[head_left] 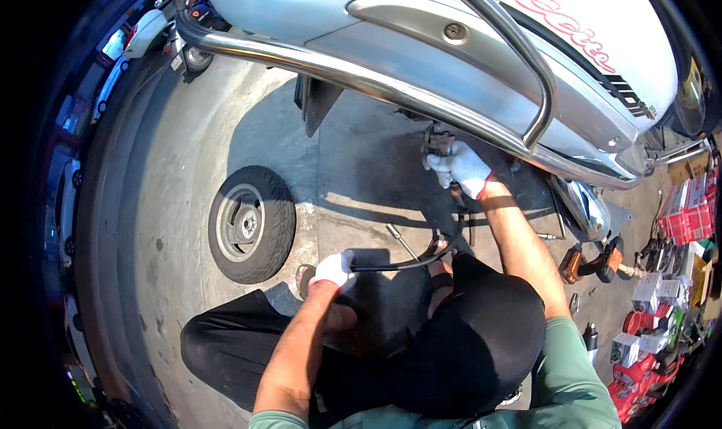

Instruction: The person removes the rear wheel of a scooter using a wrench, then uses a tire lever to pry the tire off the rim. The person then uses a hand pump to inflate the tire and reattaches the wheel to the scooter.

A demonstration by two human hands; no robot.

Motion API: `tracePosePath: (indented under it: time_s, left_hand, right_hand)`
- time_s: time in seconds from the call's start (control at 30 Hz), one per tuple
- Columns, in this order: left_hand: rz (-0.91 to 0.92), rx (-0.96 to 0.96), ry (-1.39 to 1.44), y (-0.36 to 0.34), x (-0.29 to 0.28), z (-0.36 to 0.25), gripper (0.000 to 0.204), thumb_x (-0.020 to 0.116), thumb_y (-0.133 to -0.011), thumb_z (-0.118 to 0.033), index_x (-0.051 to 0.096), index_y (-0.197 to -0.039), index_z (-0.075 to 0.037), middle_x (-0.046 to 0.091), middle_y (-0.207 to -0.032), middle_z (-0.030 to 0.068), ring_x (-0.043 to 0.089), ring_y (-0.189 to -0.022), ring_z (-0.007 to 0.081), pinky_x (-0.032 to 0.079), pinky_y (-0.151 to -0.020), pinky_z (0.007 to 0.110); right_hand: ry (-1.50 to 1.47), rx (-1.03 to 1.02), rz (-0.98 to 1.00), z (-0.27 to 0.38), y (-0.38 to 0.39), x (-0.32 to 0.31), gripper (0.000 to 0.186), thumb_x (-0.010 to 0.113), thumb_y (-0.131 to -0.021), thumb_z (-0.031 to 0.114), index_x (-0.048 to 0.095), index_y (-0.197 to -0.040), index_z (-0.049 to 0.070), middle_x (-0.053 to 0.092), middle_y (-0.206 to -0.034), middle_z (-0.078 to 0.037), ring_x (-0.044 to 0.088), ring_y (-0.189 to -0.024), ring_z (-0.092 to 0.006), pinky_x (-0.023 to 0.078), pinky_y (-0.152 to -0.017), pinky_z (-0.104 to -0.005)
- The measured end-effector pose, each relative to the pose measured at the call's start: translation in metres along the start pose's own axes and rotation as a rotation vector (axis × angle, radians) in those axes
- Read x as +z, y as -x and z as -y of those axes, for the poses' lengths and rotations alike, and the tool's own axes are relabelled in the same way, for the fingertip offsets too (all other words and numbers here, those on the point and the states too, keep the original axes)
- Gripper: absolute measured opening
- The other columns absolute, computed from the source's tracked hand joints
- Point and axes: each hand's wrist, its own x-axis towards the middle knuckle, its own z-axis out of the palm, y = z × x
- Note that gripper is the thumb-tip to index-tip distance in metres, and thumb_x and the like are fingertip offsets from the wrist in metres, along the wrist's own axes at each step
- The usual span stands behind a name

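Observation:
White knit gloves cover both of my hands. At the lower middle, my left hand (335,271) is closed round one end of a black hose (391,267). From there the hose curves right and upward toward my right hand (462,167). That hand is under the silver scooter's (421,45) body, below its chrome guard bar (376,85), with fingers curled against a grey metal part (436,138). What the fingers grip is partly hidden by the glove. The hose's upper end passes near my right wrist.
A wheel with its tyre (284,230) lies on the concrete to the left. A metal-handled tool (401,239) lies before my feet. On the right are orange-and-black lamps (602,262), red-and-white boxes (686,215) and small white boxes (626,348). Another scooter (184,49) stands far left.

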Motion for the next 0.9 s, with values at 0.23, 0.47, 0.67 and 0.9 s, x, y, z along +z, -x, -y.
tracePosePath:
  time_s: [0.23,0.47,0.67,0.9]
  left_hand:
    - [-0.014,0.096,0.126,0.002,-0.020,-0.047,0.028,0.062,-0.084,-0.024,0.066,-0.107,-0.009,0.069,-0.103,0.0201,0.065,-0.100,0.0382,0.052,-0.085,0.045]
    - [-0.010,0.225,0.361,0.003,0.001,-0.088,0.040,0.062,-0.091,-0.036,0.062,-0.116,-0.005,0.067,-0.109,0.0220,0.064,-0.103,0.0371,0.049,-0.087,0.043]
    - [-0.094,0.198,0.236,-0.008,-0.037,-0.069,0.031,0.051,-0.096,-0.035,0.064,-0.105,-0.008,0.068,-0.098,0.0189,0.065,-0.093,0.0403,0.051,-0.079,0.045]
    - [-0.036,-0.015,-0.165,0.008,-0.089,0.076,0.025,0.058,-0.090,-0.029,0.068,-0.101,-0.009,0.068,-0.098,0.0218,0.064,-0.094,0.0418,0.051,-0.081,0.048]
  right_hand:
    - [-0.195,-0.007,-0.345,0.000,-0.019,-0.003,0.011,0.055,-0.095,0.011,0.063,-0.091,0.004,0.051,-0.058,0.000,0.047,-0.049,-0.0134,0.038,-0.048,-0.0296]
    - [-0.920,-0.043,-0.141,-0.027,0.000,0.050,0.005,0.064,-0.094,0.012,0.062,-0.095,0.007,0.066,-0.082,-0.006,0.056,-0.056,-0.0120,0.045,-0.048,-0.0282]
    - [-1.238,0.207,-0.203,-0.080,0.032,0.025,0.022,0.056,-0.098,0.026,0.061,-0.100,0.005,0.066,-0.088,-0.016,0.063,-0.081,-0.0339,0.052,-0.075,-0.0551]
    - [-0.525,0.053,-0.070,-0.167,0.097,0.027,0.020,0.052,-0.098,0.012,0.055,-0.116,0.003,0.065,-0.102,-0.013,0.064,-0.080,-0.0223,0.057,-0.068,-0.0346]
